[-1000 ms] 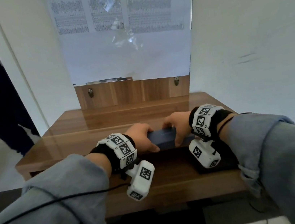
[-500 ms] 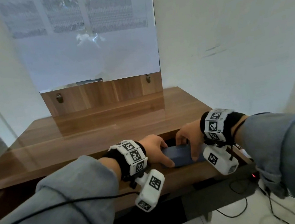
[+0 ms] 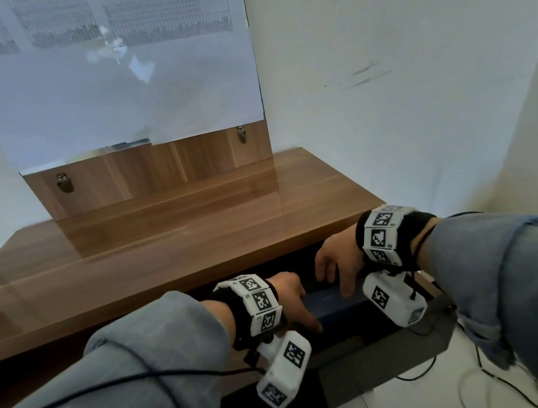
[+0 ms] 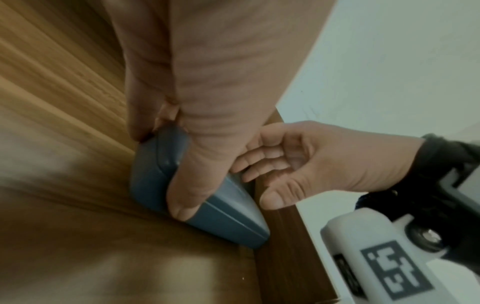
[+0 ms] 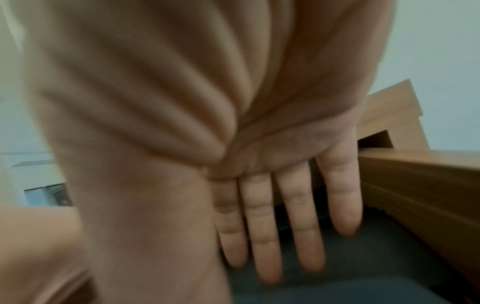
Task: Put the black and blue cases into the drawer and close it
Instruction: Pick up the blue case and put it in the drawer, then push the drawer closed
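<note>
The blue case point(image 3: 331, 304) lies lengthways in the open drawer point(image 3: 357, 347) under the desk's front edge. My left hand point(image 3: 296, 300) grips its left end, thumb on the near side point(image 4: 182, 197) and fingers behind. My right hand point(image 3: 337, 272) is at the case's right end. Its fingers point(image 5: 262, 236) lie straight over the blue case point(image 5: 363, 267), and the left wrist view shows that hand point(image 4: 298, 164) loosely spread beside the blue case point(image 4: 215, 207). No black case shows in any view.
The wooden desk top point(image 3: 168, 238) runs across above the drawer, with a wooden back panel point(image 3: 152, 171) and papers on the wall behind. A white wall stands close on the right. Cables point(image 3: 477, 392) lie on the floor below the drawer.
Both hands carried the blue case from above the desk top down into the drawer. The right hand's fingers have straightened from their grip. The head view has swung.
</note>
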